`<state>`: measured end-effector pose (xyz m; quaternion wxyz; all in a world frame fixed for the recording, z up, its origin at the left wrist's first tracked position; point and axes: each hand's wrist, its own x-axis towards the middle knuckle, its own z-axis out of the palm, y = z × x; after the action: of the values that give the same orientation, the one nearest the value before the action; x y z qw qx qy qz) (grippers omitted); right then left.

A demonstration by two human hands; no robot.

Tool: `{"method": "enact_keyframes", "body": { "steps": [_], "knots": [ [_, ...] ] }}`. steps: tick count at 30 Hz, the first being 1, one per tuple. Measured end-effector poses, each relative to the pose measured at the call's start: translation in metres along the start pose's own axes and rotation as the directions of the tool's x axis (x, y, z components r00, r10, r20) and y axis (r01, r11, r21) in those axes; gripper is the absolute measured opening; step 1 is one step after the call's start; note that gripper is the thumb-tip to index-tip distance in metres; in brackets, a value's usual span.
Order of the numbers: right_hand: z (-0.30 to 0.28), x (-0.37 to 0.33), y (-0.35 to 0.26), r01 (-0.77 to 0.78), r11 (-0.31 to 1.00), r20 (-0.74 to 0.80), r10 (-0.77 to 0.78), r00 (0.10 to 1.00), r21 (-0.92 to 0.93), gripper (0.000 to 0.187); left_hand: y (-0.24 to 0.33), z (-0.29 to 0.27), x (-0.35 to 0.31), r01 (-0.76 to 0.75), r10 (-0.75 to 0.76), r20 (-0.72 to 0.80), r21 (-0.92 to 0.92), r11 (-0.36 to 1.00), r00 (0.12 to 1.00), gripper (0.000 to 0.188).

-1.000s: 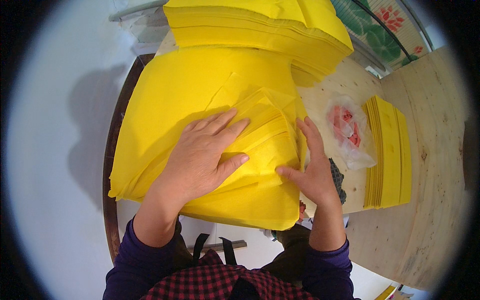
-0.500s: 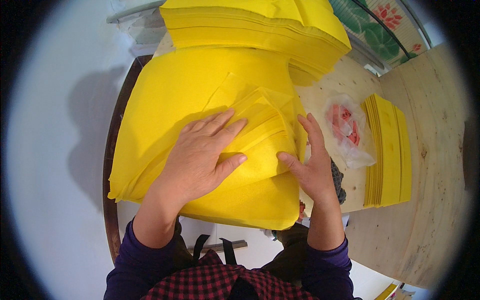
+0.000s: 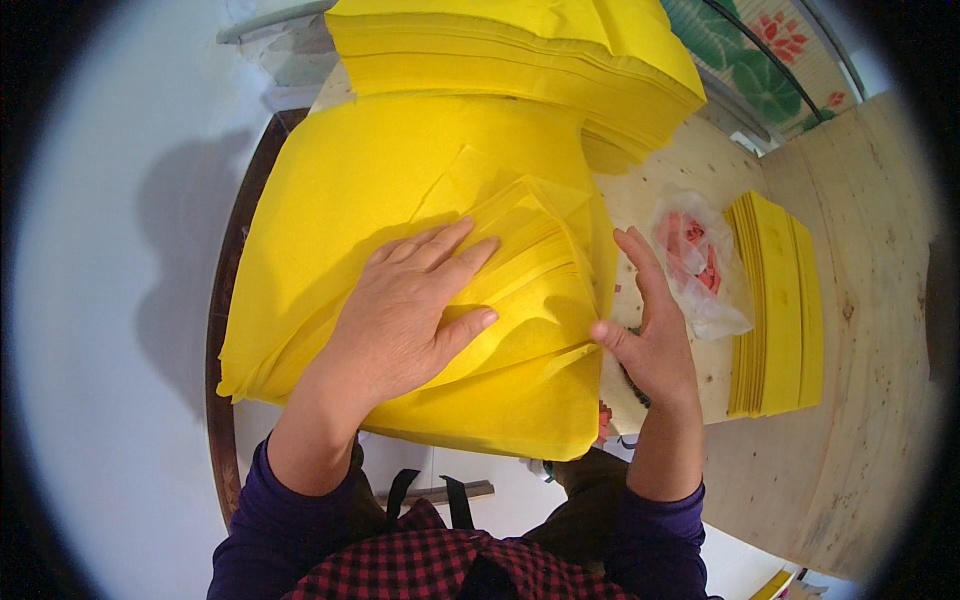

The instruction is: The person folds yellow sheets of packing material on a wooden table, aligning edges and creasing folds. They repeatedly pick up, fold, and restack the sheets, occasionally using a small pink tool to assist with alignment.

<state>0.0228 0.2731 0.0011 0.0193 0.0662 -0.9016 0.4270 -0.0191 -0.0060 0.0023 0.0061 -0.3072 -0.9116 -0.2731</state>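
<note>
A broad pile of thin yellow fabric sheets point(image 3: 330, 190) lies in front of me, its top layers fanned out in overlapping folds near the middle. My left hand point(image 3: 400, 300) rests flat on these folds, fingers stretched out and thumb apart. At the pile's right edge, my right hand point(image 3: 650, 330) is held upright and open, thumb and fingers spread. Its thumb tip is at the edge of the sheets; whether it touches them I cannot tell. Behind my right hand a dark textured thing is mostly hidden.
A taller stack of yellow sheets point(image 3: 510, 60) stands at the far side. To the right lie a clear plastic bag with red pieces point(image 3: 690, 245) and a narrow yellow stack point(image 3: 775, 300) against a wooden panel point(image 3: 850, 220). A white wall point(image 3: 110, 300) is at left.
My right hand has moved to the right, from over the sheets to their edge. The folds near it have shifted slightly. My left hand stays in place.
</note>
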Motion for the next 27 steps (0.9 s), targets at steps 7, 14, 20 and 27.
{"method": "enact_keyframes", "body": {
  "steps": [7, 14, 20, 27],
  "knots": [
    [0.026, 0.006, -0.002, -0.099, 0.995, -0.100, 0.099, 0.990, 0.002, 0.079, 0.000, -0.002, -0.001, 0.008, -0.008, 0.028, 0.002, 1.000, 1.000, 0.060],
    [0.026, 0.005, -0.008, -0.115, 0.991, -0.059, 0.111, 0.992, -0.072, 0.091, 0.001, -0.001, -0.001, 0.008, -0.008, 0.016, 0.004, 1.000, 1.000, 0.057],
    [0.000, -0.006, -0.010, -0.002, 0.985, 0.035, 0.009, 0.999, -0.173, 0.106, 0.001, -0.001, -0.001, 0.005, -0.005, 0.011, -0.007, 1.000, 1.000, 0.056],
    [-0.019, -0.010, -0.001, 0.099, 0.995, -0.047, -0.099, 0.994, 0.003, 0.075, 0.002, -0.002, 0.000, 0.005, -0.006, 0.034, 0.024, 1.000, 0.999, 0.061]
  ]
}}
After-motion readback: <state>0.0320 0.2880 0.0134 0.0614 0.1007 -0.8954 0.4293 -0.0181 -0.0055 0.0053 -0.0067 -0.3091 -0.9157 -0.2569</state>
